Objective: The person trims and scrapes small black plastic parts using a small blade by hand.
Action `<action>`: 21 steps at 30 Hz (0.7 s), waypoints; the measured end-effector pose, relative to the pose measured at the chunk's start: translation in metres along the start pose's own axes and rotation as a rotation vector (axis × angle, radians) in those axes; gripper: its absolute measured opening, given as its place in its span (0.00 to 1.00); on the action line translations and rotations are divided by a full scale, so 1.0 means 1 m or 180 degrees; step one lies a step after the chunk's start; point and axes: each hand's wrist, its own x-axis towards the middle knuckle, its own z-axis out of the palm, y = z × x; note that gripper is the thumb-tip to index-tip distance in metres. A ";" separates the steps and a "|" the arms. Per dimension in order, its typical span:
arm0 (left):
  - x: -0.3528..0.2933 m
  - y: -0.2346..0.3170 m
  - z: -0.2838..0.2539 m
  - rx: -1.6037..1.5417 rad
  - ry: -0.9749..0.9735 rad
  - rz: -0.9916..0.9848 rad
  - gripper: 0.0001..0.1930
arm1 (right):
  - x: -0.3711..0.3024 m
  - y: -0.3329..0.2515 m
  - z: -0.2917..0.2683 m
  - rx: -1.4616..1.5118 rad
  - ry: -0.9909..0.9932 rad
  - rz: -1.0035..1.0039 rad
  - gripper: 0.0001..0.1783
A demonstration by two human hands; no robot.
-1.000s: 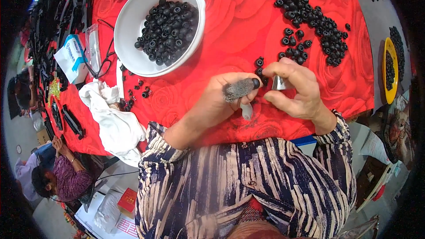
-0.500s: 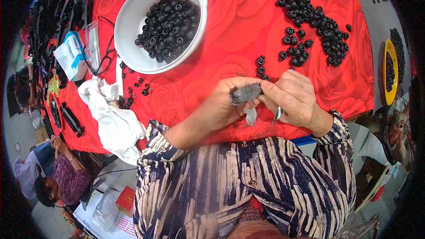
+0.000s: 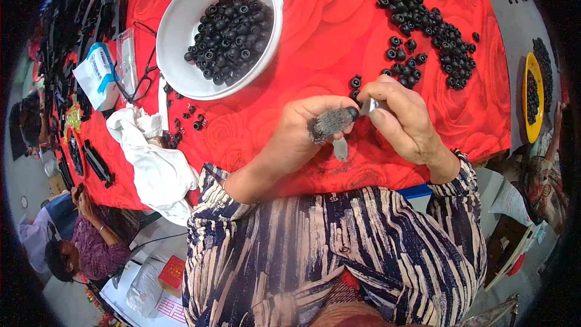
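My left hand (image 3: 295, 124) is closed, pinching a small round black part (image 3: 353, 112) at its fingertips. A grey, speckled finger cover (image 3: 330, 123) seems to sit on its thumb. Below it shows a pale translucent tip (image 3: 341, 149), perhaps another finger cover. My right hand (image 3: 407, 122) pinches a small shiny metal blade (image 3: 369, 106), its handle hidden in the fingers. The blade is beside the black part; whether they touch I cannot tell. Just beyond my hands, similar black parts (image 3: 355, 82) lie on the red cloth.
A white bowl (image 3: 172, 79) holding many black parts stands at the far left. A long heap of black parts (image 3: 454, 54) lies at the right. Left are a white cloth (image 3: 160, 169), eyeglasses (image 3: 144, 88) and a blue-white packet (image 3: 97, 75). A yellow plate (image 3: 532, 130) sits far right. Another person (image 3: 100, 251) sits left.
My right hand has turned and lifted, bringing the metal blade up beside the black part. My left hand has shifted slightly left, and the black part now shows at its fingertips.
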 end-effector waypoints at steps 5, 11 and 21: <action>0.000 -0.001 0.000 0.0245 0.0084 0.0017 0.11 | 0.000 0.001 0.001 -0.0073 -0.0015 0.0106 0.07; 0.000 -0.001 0.001 0.0345 0.0180 -0.0034 0.11 | -0.002 0.004 0.001 -0.0119 -0.0036 0.0129 0.07; 0.000 0.000 0.001 0.0402 0.0239 -0.0120 0.11 | -0.001 0.003 -0.001 -0.0185 -0.0081 0.0140 0.07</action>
